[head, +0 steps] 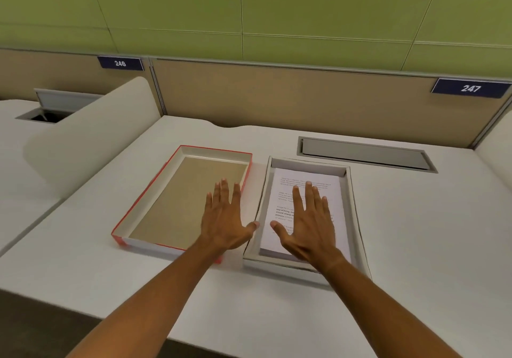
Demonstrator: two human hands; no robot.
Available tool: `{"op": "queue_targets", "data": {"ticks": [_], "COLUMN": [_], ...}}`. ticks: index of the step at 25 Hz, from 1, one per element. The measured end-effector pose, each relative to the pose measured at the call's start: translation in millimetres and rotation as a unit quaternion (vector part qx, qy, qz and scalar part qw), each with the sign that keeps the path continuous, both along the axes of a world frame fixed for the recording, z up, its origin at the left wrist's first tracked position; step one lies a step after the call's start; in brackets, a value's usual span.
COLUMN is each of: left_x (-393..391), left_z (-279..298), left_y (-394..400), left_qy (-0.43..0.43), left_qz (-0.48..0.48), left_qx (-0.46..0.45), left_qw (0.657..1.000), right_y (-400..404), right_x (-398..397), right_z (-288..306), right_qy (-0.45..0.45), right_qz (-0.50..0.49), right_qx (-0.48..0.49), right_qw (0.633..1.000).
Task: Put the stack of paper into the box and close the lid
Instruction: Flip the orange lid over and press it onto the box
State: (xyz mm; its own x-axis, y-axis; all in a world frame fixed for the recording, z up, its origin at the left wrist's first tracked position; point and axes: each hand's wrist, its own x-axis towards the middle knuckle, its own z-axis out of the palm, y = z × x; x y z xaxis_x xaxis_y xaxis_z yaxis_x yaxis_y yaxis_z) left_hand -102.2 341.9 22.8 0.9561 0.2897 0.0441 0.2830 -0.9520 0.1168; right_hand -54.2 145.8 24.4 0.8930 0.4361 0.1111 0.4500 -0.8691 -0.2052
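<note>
Left hand (224,219) flat, fingers (223,191) spread, right hand (307,224) likewise, both arms outstretched, palms down

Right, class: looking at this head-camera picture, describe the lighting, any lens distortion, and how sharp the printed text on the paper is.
Head view: lighting is soft and even, with faint shadows under the left hand and right hand; the wide lens bows the desk edges and partition lines; print on the stack of paper in the box is too blurred to read; no strong glare on the red-edged lid.

Both forearms bare to the frame edge, left hand (225,220) and right hand (307,226) ringless, without sleeves or watch
</note>
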Motion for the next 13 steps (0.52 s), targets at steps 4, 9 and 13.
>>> {"op": "queue_targets", "data": {"ticks": [4, 9, 13], "left_x": [13.8, 28.5, 38.4], "left_z": [-13.1, -37.1, -38.7], "left_y": [35.1, 53.6, 54.3], "left_qy": [0.015, 0.067, 0.054], "left_qz": [-0.020, -0.017, -0.012], "left_qx": [-0.020, -0.107, -0.193], "left_qw": [0.999, 0.992, 0.980], "right_y": [24.6, 52.1, 56.4], "right_x": [6.1, 5.5, 1.7], "right_z": [-5.4, -14.3, -21.0], "right_qy": [-0.004, -0.002, 0.017], "right_qz": [-0.034, -0.075, -0.112], "right_qx": [-0.018, -0.015, -0.013], "right_qw": [0.999, 0.997, 0.993]}}
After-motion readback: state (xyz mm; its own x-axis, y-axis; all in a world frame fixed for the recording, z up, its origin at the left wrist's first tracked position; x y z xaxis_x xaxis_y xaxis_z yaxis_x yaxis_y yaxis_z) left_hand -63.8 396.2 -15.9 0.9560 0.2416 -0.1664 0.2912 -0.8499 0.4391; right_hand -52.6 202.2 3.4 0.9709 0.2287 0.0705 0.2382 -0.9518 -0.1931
